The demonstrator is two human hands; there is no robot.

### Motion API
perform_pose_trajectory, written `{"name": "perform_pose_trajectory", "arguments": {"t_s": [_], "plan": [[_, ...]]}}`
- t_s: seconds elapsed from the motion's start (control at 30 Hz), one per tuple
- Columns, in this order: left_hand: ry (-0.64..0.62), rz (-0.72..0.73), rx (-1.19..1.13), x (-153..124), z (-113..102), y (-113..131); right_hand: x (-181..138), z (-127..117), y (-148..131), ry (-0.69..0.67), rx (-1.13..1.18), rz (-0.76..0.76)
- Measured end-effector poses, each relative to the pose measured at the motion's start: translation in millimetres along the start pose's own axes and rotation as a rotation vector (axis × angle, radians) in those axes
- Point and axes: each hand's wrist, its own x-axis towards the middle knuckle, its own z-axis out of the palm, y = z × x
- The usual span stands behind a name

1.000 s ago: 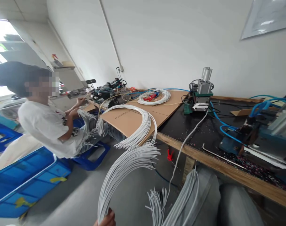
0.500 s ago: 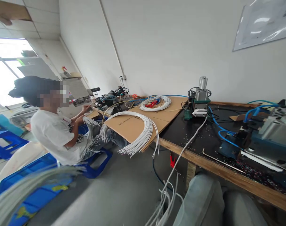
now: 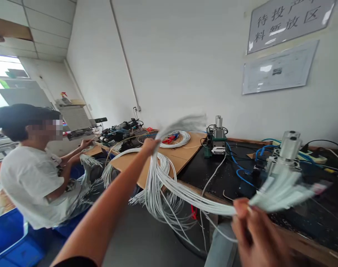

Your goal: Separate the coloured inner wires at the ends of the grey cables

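My left hand [image 3: 150,145] is stretched out ahead at arm's length, closed round one end of a bundle of white wires [image 3: 169,189]. The wire tips fan out blurred above it. My right hand [image 3: 255,233] is low at the right, fingers pinched on the other end of the same bundle, whose tips spread blurred past my fingers. The bundle sags in a loop between both hands, above the floor and in front of the wooden bench edge [image 3: 310,244].
Another person [image 3: 32,178] in a white shirt sits at left handling white wires. On the bench lie brown cardboard [image 3: 130,163], a white wire coil [image 3: 176,138], a green machine [image 3: 217,142], and a machine with blue hoses [image 3: 285,152]. Blue crates [image 3: 10,244] stand lower left.
Both my hands rose into view holding the wire bundle by its ends; before it swung low at the left. The camera tilted up and panned.
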Motion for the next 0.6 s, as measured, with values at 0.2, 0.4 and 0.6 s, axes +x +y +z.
{"name": "perform_pose_trajectory", "arguments": {"t_s": [0.2,0.4,0.6], "plan": [[-0.028,0.224,0.475,3,58,-83,12,11,45,0.059,0.154,0.142],[-0.031,0.541,0.581,-17,51,-92,1,-11,56,0.069,0.319,0.469],[-0.362,0.856,0.407,-143,41,-105,-23,6,42,0.151,0.37,0.475]]}}
